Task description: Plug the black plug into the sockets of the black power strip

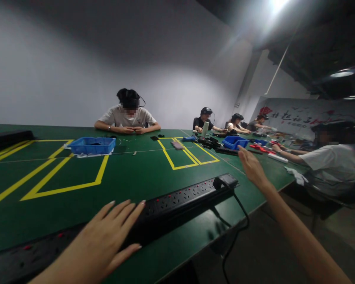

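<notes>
A long black power strip [177, 199] with red switches lies slantwise along the near side of the green table. Over its middle, my left hand [110, 232] is stretched out palm down, thumb apart, holding nothing; whether it presses on the strip I cannot tell. A black plug [223, 181] sits in the strip's right end, and its cable [242, 207] droops over the table edge. Just right of that end, my right hand [252, 167] is raised with straight fingers and nothing visible in it.
Yellow tape [60, 193] marks outlines on the green table [130, 173]. A blue tray [91, 146] stands at the far left; another blue bin [235, 142] is at the right among black items. A person [128, 112] sits opposite, several more along the right. A white cloth [297, 175] lies by the right edge.
</notes>
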Action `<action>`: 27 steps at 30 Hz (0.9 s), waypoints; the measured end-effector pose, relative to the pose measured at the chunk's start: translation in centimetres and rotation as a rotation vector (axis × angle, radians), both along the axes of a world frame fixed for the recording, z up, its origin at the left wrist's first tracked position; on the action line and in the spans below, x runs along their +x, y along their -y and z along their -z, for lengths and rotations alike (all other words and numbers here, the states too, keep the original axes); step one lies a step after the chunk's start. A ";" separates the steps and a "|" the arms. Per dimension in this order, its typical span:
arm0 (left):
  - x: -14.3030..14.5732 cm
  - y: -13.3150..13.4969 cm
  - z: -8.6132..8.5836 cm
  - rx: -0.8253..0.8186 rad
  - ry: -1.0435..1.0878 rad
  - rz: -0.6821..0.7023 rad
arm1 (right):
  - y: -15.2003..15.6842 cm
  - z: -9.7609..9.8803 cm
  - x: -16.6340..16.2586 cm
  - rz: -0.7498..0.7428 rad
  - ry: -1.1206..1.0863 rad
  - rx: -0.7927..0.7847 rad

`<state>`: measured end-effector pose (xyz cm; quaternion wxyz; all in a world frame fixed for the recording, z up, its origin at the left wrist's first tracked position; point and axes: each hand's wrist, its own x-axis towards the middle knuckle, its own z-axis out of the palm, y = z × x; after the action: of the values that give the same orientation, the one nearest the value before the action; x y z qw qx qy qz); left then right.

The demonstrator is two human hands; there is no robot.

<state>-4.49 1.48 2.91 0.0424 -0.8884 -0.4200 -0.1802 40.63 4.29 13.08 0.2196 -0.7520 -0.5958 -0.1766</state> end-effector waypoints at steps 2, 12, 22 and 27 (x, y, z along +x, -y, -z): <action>5.6 -0.3 -1.2 0.002 -0.113 0.156 | -1.7 0.6 -0.4 -0.092 0.016 -0.068; 23.3 -5.8 -3.8 -0.095 -0.198 0.244 | -6.6 4.9 -1.5 -0.249 0.017 -0.349; 27.4 -8.8 0.3 -0.196 -0.210 0.254 | -8.5 8.9 -1.2 -0.397 -0.116 -0.500; 27.2 -8.9 0.8 -0.215 -0.174 0.236 | -8.1 8.6 -0.6 -0.465 -0.254 -0.411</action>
<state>22.67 10.41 2.11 -0.0383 -0.9432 -0.3243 -0.0605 40.08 12.38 4.45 0.1700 -0.6405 -0.7425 0.0972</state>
